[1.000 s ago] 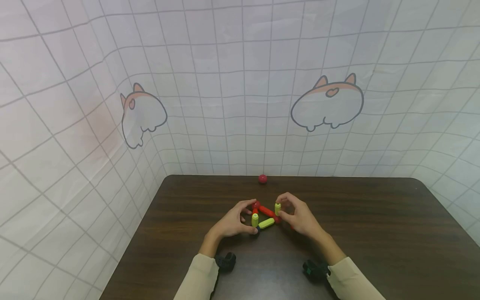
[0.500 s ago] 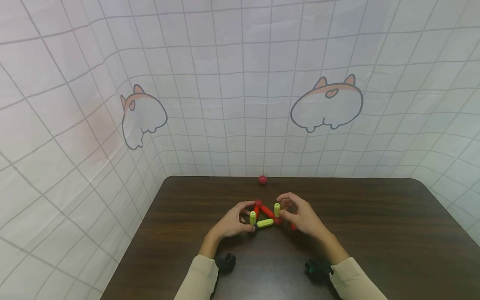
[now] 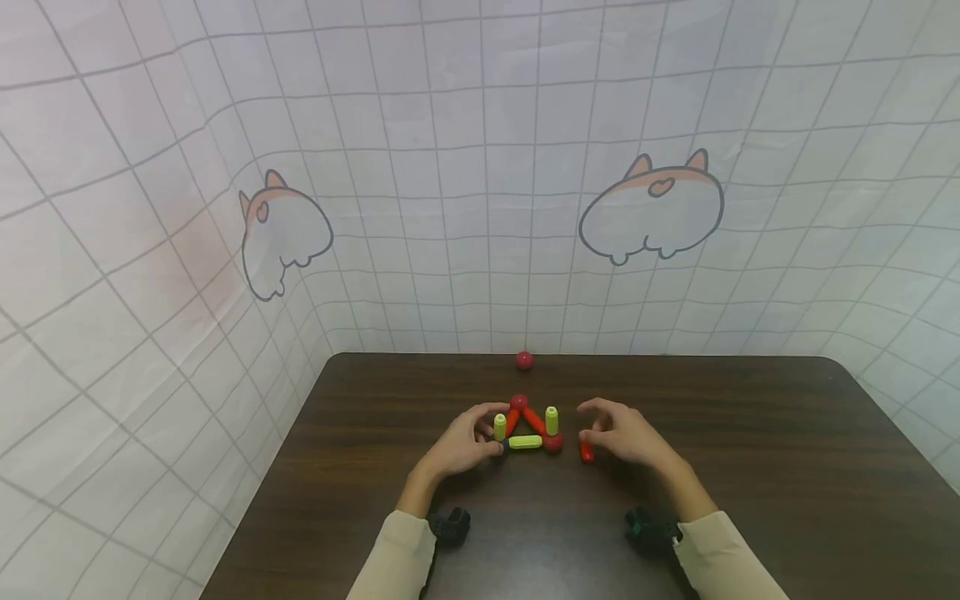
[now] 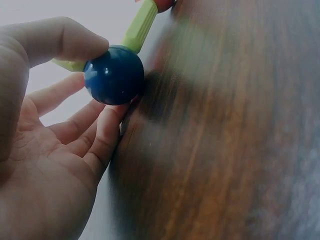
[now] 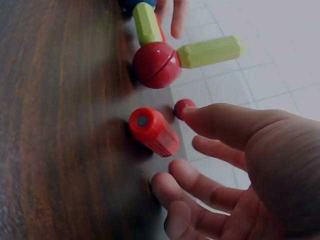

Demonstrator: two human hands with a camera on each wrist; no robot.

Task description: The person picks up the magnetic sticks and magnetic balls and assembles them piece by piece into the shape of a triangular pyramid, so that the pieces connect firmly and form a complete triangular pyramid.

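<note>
A triangle of magnetic building sticks and balls lies in front of me in the head view. My left hand [image 3: 465, 437] pinches its blue ball [image 4: 114, 75], thumb on one side and fingertips on the other. A yellow-green stick [image 3: 525, 442] links that ball to a red ball [image 3: 552, 442]. Two red sticks [image 3: 534, 421] meet at the far red ball [image 3: 519, 402]. Yellow-green sticks stand upright on the blue ball and the right red ball, the right upright stick [image 3: 552, 420] being free of any hand. My right hand [image 3: 626, 433], fingers parted, hovers around a loose red stick [image 5: 155, 132].
Another red ball [image 3: 524, 360] sits alone near the back edge of the dark wooden table [image 3: 750, 467]. Behind it hangs a white gridded cloth [image 3: 450, 208], which also runs along the left side. Both wrists carry black camera mounts [image 3: 450, 527].
My right hand has let go of the upright yellow-green stick and moved right to the loose red stick. The triangle has turned slightly, its blue-ball corner shifting left and away with my left hand.
</note>
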